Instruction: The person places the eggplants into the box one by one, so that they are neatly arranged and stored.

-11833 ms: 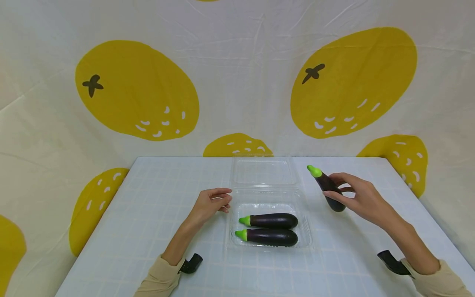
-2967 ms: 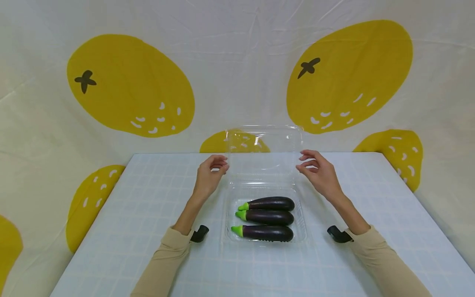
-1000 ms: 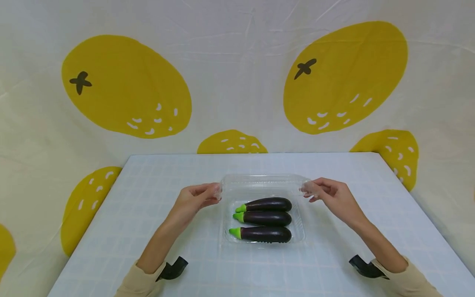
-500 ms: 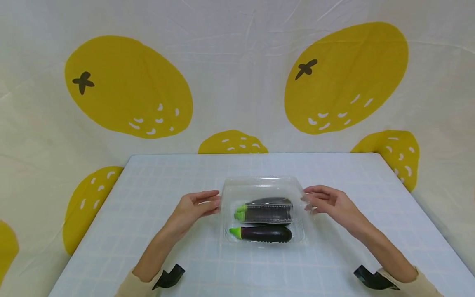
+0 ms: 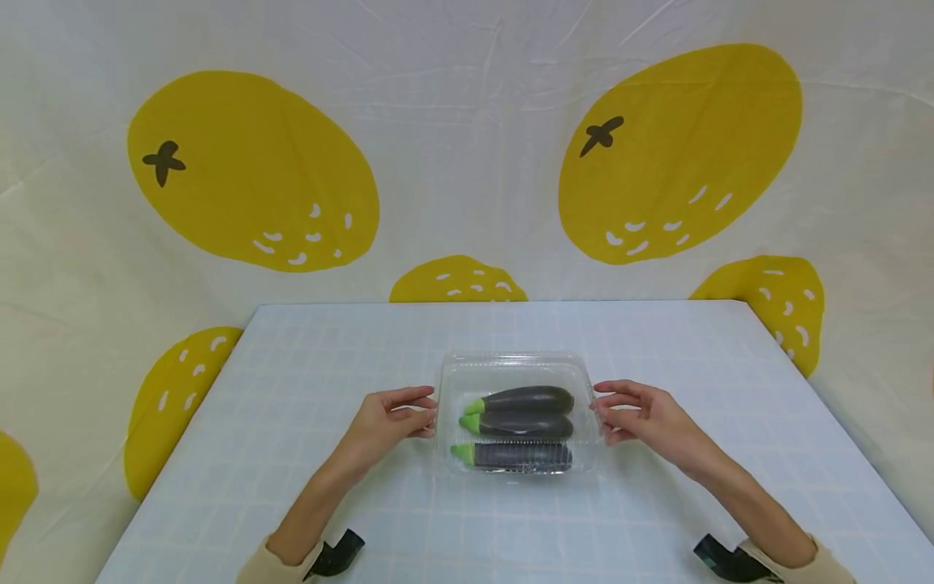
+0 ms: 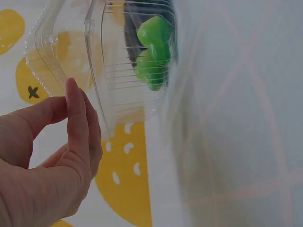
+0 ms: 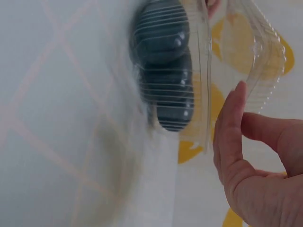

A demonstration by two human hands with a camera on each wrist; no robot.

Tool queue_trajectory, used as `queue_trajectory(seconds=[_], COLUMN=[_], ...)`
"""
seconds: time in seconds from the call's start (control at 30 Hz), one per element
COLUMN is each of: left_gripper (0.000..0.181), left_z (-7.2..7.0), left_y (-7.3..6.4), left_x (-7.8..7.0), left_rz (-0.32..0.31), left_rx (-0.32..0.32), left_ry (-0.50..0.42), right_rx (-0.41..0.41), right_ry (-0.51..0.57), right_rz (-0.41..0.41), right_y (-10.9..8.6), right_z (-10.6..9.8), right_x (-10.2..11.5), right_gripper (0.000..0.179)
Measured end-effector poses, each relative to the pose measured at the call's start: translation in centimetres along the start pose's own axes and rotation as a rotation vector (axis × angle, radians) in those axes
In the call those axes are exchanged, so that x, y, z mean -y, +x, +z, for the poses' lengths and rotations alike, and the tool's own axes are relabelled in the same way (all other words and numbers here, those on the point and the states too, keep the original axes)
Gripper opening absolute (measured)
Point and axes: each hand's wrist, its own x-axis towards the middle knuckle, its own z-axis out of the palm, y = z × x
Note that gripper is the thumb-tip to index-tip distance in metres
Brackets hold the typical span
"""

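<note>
A clear plastic clamshell container (image 5: 467, 478) sits on the table with three eggplants in it: the far one (image 5: 529, 399), the middle one (image 5: 525, 425) and the near one (image 5: 521, 456). Its hinged lid (image 5: 511, 369) slants down over them, its front edge still raised above the base in both wrist views. My left hand (image 5: 394, 418) pinches the lid's left edge between thumb and fingers. On the opposite side, my right hand (image 5: 645, 414) pinches the right edge the same way. Green stem ends (image 6: 154, 52) show through the left wall, rounded dark ends (image 7: 163, 42) through the right.
A pale checked cloth covers the table (image 5: 328, 341). Behind it hangs a white curtain (image 5: 467, 162) printed with yellow fruit. A black wrist camera (image 5: 337, 553) is strapped at the left cuff, another (image 5: 733, 560) at the right.
The third eggplant went from my right hand into the container. Both hands then raised the lid from lying back and swung it forward; over the last second it came lower over the eggplants.
</note>
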Motion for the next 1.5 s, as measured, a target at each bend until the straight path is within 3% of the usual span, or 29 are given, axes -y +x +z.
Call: queue_trajectory(seconds=[0.4, 0.67, 0.93, 1.13, 1.3, 1.5], left_gripper=[0.047, 0.051, 0.046, 0.041, 0.029, 0.024], left_z=[0.4, 0.1, -0.7, -1.2, -1.2, -1.1], left_y=[-0.1, -0.8, -1.5, -1.9, -2.0, -2.0], left_x=[0.9, 1.2, 1.6, 1.7, 1.7, 2.0], left_rz=[0.09, 0.071, 0.024, -0.053, -0.082, -0.103], left_rx=[-0.034, -0.024, 0.108, 0.243, 0.313, 0.409], left_ry=[0.224, 0.251, 0.277, 0.219, 0.195, 0.187], right_rx=[0.019, 0.069, 0.137, 0.272, 0.404, 0.483], right_ry=[-0.01, -0.076, -0.058, -0.04, 0.037, 0.08], right_rz=[-0.069, -0.08, -0.068, -0.052, -0.06, -0.065], right_y=[-0.1, -0.6, -1.4, -1.7, -1.8, -1.7], right_z=[0.5, 0.5, 0.1, -0.5, -0.8, -0.8], right_x=[-1.1, -1.7, -2.5, -3.0, -3.5, -3.8], right_gripper=[0.042, 0.037, 0.031, 0.026, 0.024, 0.02])
